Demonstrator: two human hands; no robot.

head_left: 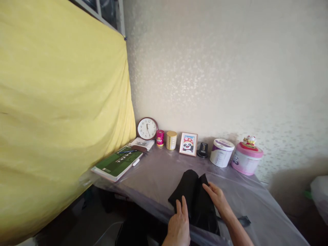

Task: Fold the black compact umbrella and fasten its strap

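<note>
Leftmost, a yellow sheet (64,102) is hung in loose folds beside the bench (156,177), which is covered with clear plastic. Next to it a thick green book (110,167) is laid flat, with a pen (126,151) and a brown case (139,149) placed over its far part. A small white object (135,162) is set just beside the book's right edge. Behind these, a printed sheet of paper (147,142) is spread, and a round clock (148,128) is stood upright near the wall (205,68). To the right of the clock, a red can (160,138) and a tin with a yellow lid (171,140) are lined up.

Nearer the front, the left hand (178,225) is held palm down at the near left side of a black cloth (187,191), two fingers stretched out and slightly parted; its thumb cannot be seen. A panda picture in a frame (188,144) is propped farther back. The cloth is laid in folds at the front edge of the bench, between the hands. Behind it a small black stand (202,150) is seen. The cloth's far right edge is pinched by the fingertips of the right hand (217,197). Beyond, a white tub (221,153) is placed near a pink tub (246,160), topped by a cat figurine (249,141).
</note>
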